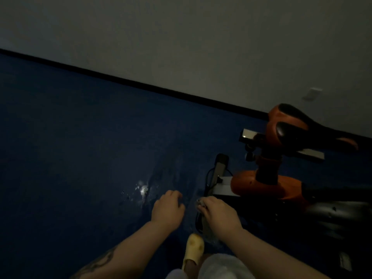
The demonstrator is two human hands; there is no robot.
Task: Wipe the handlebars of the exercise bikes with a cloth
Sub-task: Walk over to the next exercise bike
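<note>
My right hand [218,211] curls around something small and pale at its fingertips, likely the cloth [201,204], though the dim light keeps me from being sure. My left hand [168,208] is loosely curled and holds nothing. Both hover over the dark blue floor [80,158], beside the orange bike [267,184], whose saddle [289,123] sits up to my right. I can't see any handlebars here. A cloth is light and limp, so I'd bunch it in my palm and wrap it round the bar; the bar should be stiff, fixed and perhaps slick with sweat
</note>
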